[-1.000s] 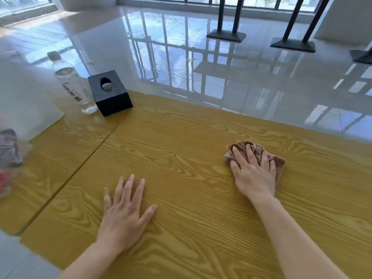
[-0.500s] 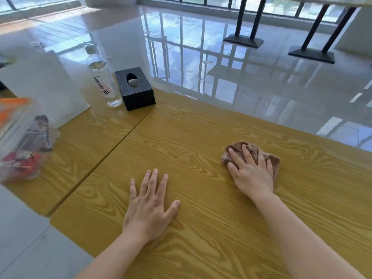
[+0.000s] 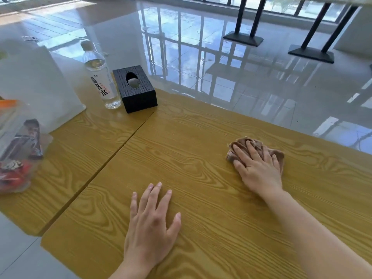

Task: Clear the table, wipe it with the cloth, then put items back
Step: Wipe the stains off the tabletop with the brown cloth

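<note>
Little has moved: the right hand (image 3: 259,170) has slid the cloth (image 3: 241,142) a bit toward the far edge of the table (image 3: 181,148), pressing it with flat fingers. The left hand (image 3: 151,222) lies flat, holding nothing. Wiping is on, I think; next, push the cloth over the rest.

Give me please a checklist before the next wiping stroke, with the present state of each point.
1. Cloth under right hand, fingers flat on it: ok.
2. Left hand flat on table, apart from cloth: ok.
3. Bottle and box stand beyond the seam, off the wiped table: ok.
4. Bottle upright, capped: ok.
5. Wood between cloth and left hand free of items: ok.
6. Cloth damp or dry: cannot tell.
</note>
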`<state>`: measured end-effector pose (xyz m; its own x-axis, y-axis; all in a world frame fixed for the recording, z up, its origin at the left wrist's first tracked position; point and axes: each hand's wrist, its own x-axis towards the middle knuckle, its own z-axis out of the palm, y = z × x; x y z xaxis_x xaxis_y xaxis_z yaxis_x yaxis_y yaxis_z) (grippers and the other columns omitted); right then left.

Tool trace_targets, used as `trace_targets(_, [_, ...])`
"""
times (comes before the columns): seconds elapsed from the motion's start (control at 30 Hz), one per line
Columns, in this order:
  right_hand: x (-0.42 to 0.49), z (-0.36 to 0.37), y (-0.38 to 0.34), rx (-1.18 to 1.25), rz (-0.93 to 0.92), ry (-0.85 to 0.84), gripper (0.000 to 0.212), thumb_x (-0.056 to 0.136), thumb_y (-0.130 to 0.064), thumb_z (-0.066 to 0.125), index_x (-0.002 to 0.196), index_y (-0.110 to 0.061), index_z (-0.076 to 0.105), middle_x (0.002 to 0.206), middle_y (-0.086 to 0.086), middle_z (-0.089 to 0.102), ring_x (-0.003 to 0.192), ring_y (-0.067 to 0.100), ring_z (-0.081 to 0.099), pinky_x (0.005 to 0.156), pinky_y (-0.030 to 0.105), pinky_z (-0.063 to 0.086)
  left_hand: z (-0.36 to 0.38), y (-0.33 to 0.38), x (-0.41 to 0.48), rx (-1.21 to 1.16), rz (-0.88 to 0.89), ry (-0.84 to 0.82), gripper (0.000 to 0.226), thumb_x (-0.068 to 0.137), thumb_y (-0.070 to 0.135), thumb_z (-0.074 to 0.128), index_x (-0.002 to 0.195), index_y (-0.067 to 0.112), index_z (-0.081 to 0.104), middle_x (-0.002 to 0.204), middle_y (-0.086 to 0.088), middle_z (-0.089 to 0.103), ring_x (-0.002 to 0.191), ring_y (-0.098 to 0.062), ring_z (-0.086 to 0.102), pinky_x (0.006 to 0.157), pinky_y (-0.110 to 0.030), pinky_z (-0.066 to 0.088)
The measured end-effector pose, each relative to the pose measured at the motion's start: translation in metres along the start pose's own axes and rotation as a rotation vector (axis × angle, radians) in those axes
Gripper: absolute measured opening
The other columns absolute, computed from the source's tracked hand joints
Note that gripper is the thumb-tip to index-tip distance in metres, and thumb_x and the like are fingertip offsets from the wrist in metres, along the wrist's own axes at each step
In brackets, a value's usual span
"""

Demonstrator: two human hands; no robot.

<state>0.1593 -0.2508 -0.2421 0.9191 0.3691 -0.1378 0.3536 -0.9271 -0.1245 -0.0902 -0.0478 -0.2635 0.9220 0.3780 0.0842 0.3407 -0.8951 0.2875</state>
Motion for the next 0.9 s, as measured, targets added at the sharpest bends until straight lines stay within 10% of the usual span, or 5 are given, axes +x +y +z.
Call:
trace_targets(0.3, [0.137,0.003,-0.131,0.075,0.026,-0.03,0.055,0.095,-0.069,0.012,0.149,-0.059,0.009,0.166,-0.011,-0.002,0.151,0.035,-0.009,0.12,0.057,-0.006,0.017,-0.007,0.012,0.02,0.077,0.061,0.072,0.069,0.057,0.058,0.126,0.014,0.065,0.143,-0.014,0.053,0.135,-0.034,0.048,0.107,-0.064,0.025])
trace_targets(0.5, [0.073,0.011,-0.172,0.019,-0.346,-0.077,0.052,0.096,-0.069,0.009,0.147,-0.063,0.008,0.165,-0.017,-0.002,0.152,0.027,-0.013,0.121,0.05,-0.009,0.011,0.0,0.012,0.129,0.065,-0.072,0.082,0.082,0.064,0.049,0.146,0.012,0.047,0.157,-0.017,0.035,0.145,-0.036,0.031,0.108,-0.069,0.024])
trace_targets(0.73, [-0.098,0.022,-0.085,0.012,-0.432,-0.04,0.045,0.1,-0.066,0.013,0.145,-0.067,0.005,0.162,-0.026,-0.001,0.153,0.016,-0.008,0.122,0.044,0.003,-0.001,0.003,0.007,0.134,0.042,-0.175,0.079,0.093,0.064,0.032,0.155,0.016,0.028,0.164,-0.012,0.015,0.153,-0.029,0.005,0.116,-0.066,0.015])
trace_targets(0.9, [-0.174,0.011,0.031,0.001,-0.07,-0.053,0.055,0.091,-0.075,0.004,0.145,-0.067,0.006,0.162,-0.026,0.005,0.152,0.01,-0.008,0.122,0.041,0.004,-0.009,0.007,0.007,0.146,0.027,-0.203,0.08,0.093,0.066,0.014,0.158,0.022,0.0,0.166,-0.007,-0.01,0.15,-0.023,-0.02,0.119,-0.059,-0.007])
